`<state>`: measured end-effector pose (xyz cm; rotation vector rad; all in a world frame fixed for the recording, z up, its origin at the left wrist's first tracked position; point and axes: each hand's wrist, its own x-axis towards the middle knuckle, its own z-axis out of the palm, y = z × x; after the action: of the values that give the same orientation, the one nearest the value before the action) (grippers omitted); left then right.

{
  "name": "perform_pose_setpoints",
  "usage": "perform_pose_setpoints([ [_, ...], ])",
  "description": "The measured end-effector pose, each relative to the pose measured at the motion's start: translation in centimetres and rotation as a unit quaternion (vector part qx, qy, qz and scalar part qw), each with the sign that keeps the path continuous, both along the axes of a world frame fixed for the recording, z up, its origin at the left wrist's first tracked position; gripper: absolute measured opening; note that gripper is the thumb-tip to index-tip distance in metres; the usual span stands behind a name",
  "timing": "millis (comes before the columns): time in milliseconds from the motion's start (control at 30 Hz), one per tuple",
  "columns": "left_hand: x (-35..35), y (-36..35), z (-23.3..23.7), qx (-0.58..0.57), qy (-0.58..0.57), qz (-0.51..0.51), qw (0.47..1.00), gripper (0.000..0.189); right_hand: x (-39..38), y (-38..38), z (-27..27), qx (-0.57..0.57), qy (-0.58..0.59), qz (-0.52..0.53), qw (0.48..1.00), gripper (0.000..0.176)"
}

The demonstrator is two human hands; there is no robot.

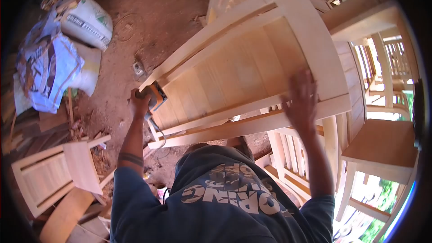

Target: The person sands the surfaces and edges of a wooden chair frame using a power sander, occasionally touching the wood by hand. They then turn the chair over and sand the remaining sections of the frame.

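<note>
Wooden panel looks assembled, remaining surface work unclear — left hand wraps a sander at nine o'clock; right hand, empty, spreads open at three.

A woodworking shop is showing itself here: unfinished wooden furniture parts are crowding the right side, a pale panelled piece is lying across the middle, and wood scraps are littering the reddish, dusty floor. An orange-and-black power tool is resting on the panelled piece (its cord is trailing below), and bulging sacks are standing nearby.
</note>
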<state>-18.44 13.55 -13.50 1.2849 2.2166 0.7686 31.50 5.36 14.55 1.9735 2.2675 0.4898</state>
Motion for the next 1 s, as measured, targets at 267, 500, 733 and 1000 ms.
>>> perform_pose_setpoints([
  [267, -16.7, -20.6, 5.6, -0.049, 0.119, 0.098, 0.987, 0.064, -10.8, -5.9, -12.9, -0.239, 0.032, 0.221, 0.945, 0.07],
  [500, -25.9, -29.9, 21.4, 0.031, 0.349, 0.142, 0.926, 0.056, -15.0, -6.5, -19.8, -0.39, 0.091, 0.325, 0.857, 0.071],
  [733, -23.0, -29.0, 34.4, 0.273, 0.594, -0.012, 0.757, 0.058, -12.7, -5.4, -15.3, -0.26, 0.043, 0.27, 0.926, 0.074],
  [1000, -10.7, -24.9, 33.4, 0.293, 0.492, -0.172, 0.802, 0.058, -10.3, -9.0, -18.3, -0.313, 0.08, 0.374, 0.869, 0.063],
])
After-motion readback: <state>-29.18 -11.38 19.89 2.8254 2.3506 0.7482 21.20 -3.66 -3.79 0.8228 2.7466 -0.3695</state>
